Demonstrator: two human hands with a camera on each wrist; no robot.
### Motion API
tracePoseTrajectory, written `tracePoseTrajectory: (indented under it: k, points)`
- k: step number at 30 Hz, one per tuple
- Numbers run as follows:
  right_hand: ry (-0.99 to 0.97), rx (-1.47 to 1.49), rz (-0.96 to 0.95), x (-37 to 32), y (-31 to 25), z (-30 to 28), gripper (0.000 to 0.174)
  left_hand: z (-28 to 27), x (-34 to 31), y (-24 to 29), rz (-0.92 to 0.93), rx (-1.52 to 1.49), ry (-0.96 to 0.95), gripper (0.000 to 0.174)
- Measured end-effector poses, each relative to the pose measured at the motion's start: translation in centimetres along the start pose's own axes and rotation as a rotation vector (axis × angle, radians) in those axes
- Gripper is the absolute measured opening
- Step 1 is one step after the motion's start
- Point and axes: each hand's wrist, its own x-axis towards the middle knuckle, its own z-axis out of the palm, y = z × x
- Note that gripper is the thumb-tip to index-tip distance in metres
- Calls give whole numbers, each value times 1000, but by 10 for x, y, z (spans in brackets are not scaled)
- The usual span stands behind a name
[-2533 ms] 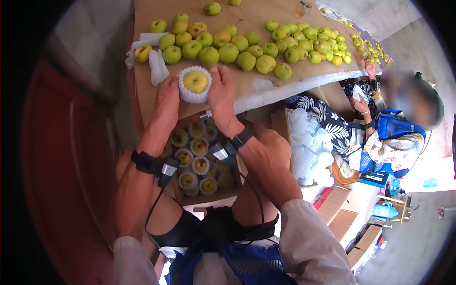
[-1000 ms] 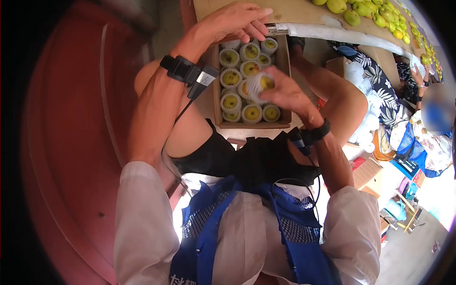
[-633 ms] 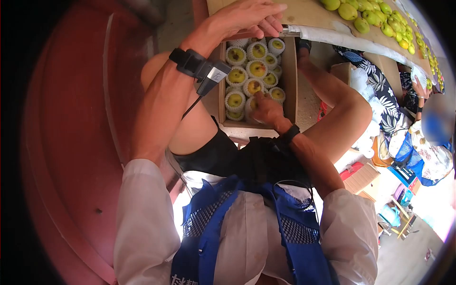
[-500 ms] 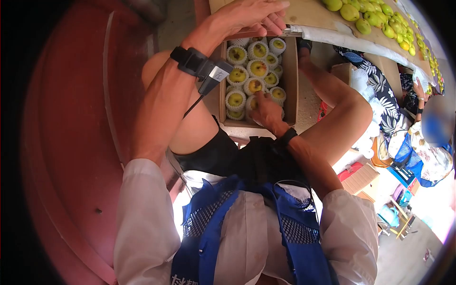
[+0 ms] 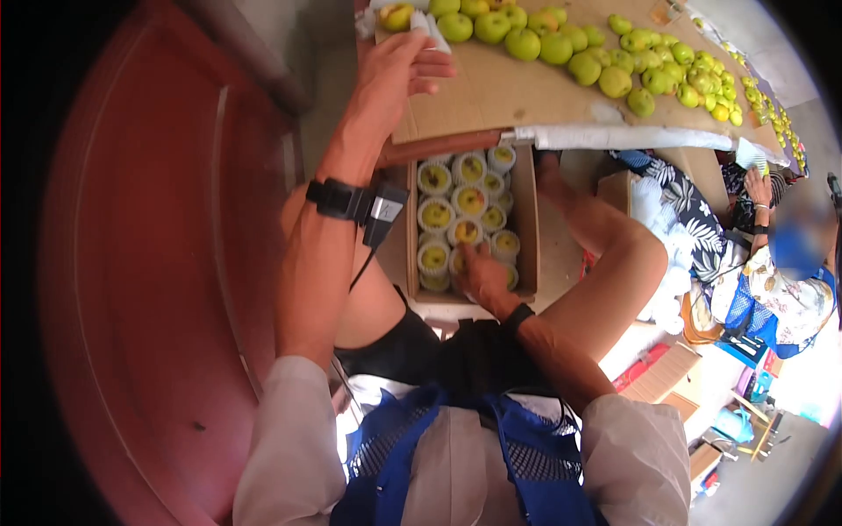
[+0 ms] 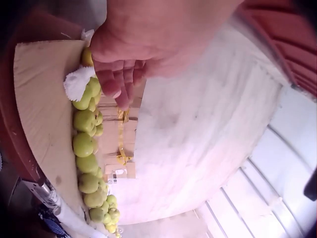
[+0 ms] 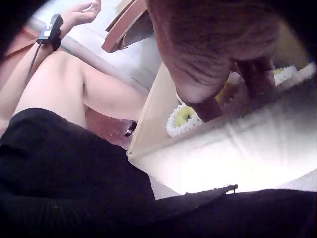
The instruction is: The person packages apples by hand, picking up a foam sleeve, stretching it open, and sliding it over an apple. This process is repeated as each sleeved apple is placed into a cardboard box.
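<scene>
In the head view my left hand [image 5: 390,79] hovers over the tabletop with fingers extended and nothing in them, beside white foam nets [image 5: 430,33]. The left wrist view shows that hand [image 6: 148,42] near a crumpled foam net [image 6: 78,83] and the row of green apples [image 6: 83,144]. Down in the cardboard box [image 5: 528,237], my right hand [image 5: 488,280] has its fingers around a netted apple [image 5: 457,261], among other netted apples [image 5: 436,216]. From the right wrist, the hand [image 7: 218,59] reaches over the box wall [image 7: 223,148]; its fingers partly hide the apple.
Loose green apples [image 5: 614,81] lie across the cardboard-covered table [image 5: 526,105], whose front edge has a white wrapped strip [image 5: 623,138]. Another person sits at the right, beside a box of white foam nets [image 5: 651,206]. A red door [image 5: 149,263] stands left.
The netted apple once held in both hands over the table went into the box with my right hand. My left hand has since moved left across the table to the foam nets.
</scene>
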Motion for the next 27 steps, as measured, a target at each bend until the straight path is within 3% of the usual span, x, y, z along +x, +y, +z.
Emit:
tracePoseTrajectory:
  k: [1,3,8,10,12,13,15,19,21,27]
  points:
    - [-58,-25,20,1,1,0,67,-6,1,2,23,10,-12,35]
    - [-102,-46,32,0,1,-4,72,-16,5,6,56,-39,253,29]
    - [-193,-53,146,-10,-18,-45,83,-29,21,4,44,82,391,25]
    - [-175,-61,146,-12,-23,-57,77,-31,32,-6,24,160,410,24]
    - [-168,-68,114,-11,-18,-58,70,-32,50,-20,-98,399,402,33]
    - [-166,-64,122,-12,-21,-63,60,-31,60,-29,-90,398,402,33]
    - [-142,-38,90,-14,-15,-67,56,-26,74,-37,56,953,442,45]
    - [-134,-4,88,-16,-4,-65,45,-7,79,-44,5,1024,457,46]
    - [-139,-14,84,-17,0,-63,43,-3,79,-50,-31,1225,508,49]
    - [-164,0,45,-16,4,-64,38,-20,93,-68,-44,1001,454,45]
